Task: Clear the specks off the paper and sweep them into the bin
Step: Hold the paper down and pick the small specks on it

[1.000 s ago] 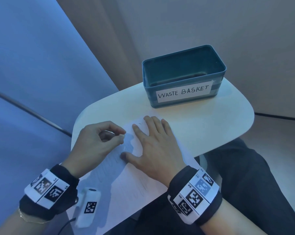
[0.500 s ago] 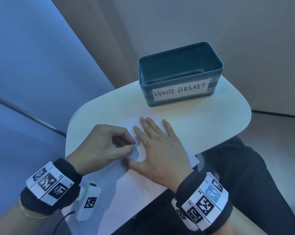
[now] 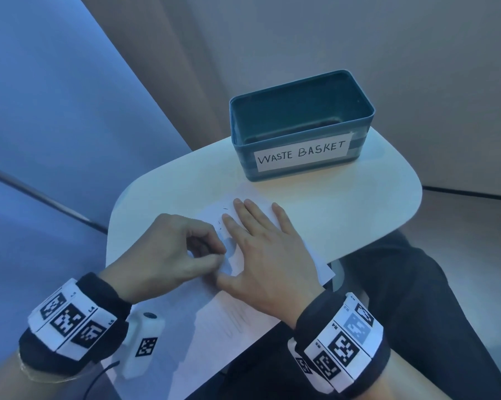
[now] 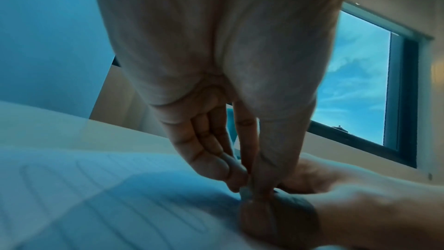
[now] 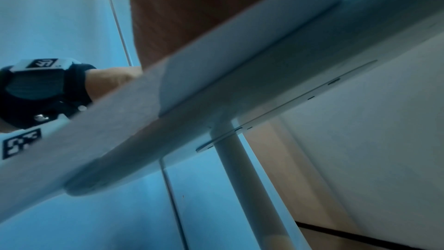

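The paper [image 3: 260, 310] lies in the lower middle of the head view, across the near part of the white table [image 3: 344, 203], with its near end hanging over the table edge. A few dark specks [image 3: 223, 217] sit near its far corner, just left of the right hand's fingertips. Over the last second the left hand [image 3: 168, 255] has slid rightward across the sheet until its pinched thumb and forefinger nearly meet the right hand's thumb. The pinch seems to hold something small and pale, perhaps an eraser, though the wrist view is too blurred to be sure. The right hand [image 3: 266, 255] has stayed flat with fingers straight and slightly spread, pressing the sheet down; its little finger now stands a bit apart from the rest.

The specks are not yet gathered, so the clearing looks only part done. The bin [image 3: 301, 157], labelled as a waste basket, stands at the upper middle of the frame beyond the paper, close enough for a short sweep. A small white device [image 3: 142, 342] rests at lower left beside the left wrist.
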